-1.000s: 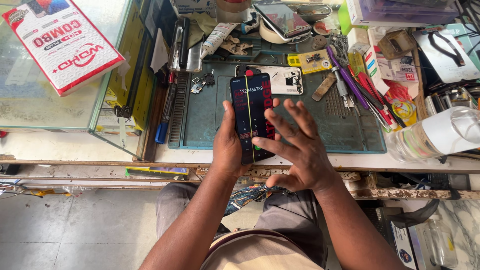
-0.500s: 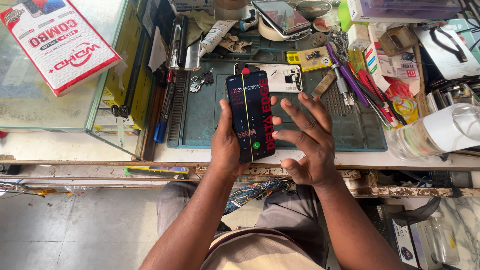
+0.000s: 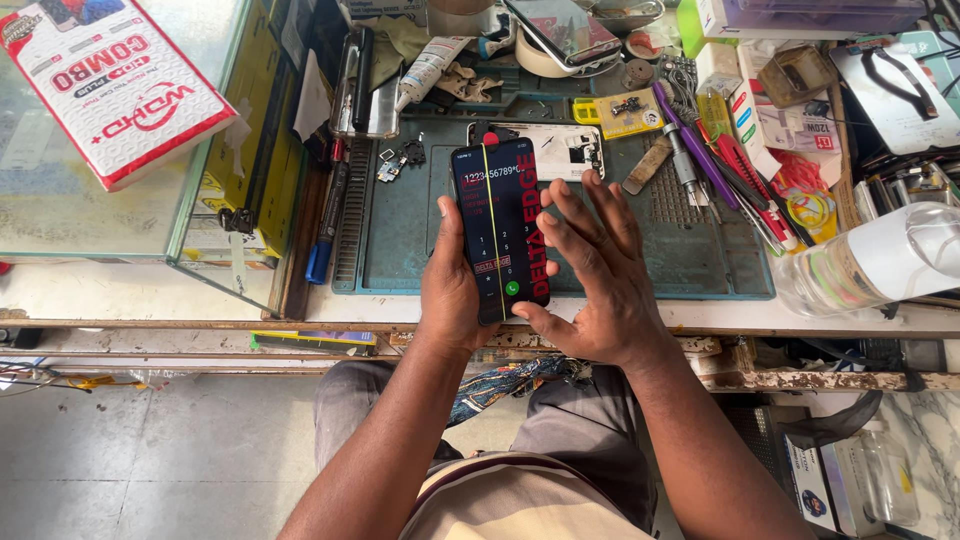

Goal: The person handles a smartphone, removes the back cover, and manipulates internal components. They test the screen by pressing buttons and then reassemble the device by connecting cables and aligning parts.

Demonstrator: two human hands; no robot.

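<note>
I see the left hand (image 3: 452, 292) holding a dark smartphone (image 3: 499, 228) upright over the front edge of the table (image 3: 700, 314). Its grip is clenched around the lower left side of the phone, with the thumb lying along the left edge. The screen is lit and shows a dial pad, a green round button near the bottom, and a thin yellow-green vertical line running down the glass. The right hand (image 3: 590, 275) is at 3 o'clock from the phone. Its grip is released: the fingers are spread and point toward 12 o'clock, and the thumb reaches to the lower right corner of the phone. I think the thumb touches the edge there, but the view is not clear enough to be sure.

Under the phone lies a green work mat (image 3: 690, 250). At 12 o'clock from the phone, just behind it, an opened white phone body (image 3: 565, 150) lies on the mat. At 2 o'clock I see a purple tool (image 3: 695, 145) among other hand tools. At 3 o'clock, well apart, a clear plastic bottle (image 3: 880, 260) lies on its side. At 10 o'clock a white and red box (image 3: 115, 85) rests on a glass case (image 3: 60, 215). A blue pen (image 3: 325, 225) lies at 9 o'clock, beside the mat.
</note>
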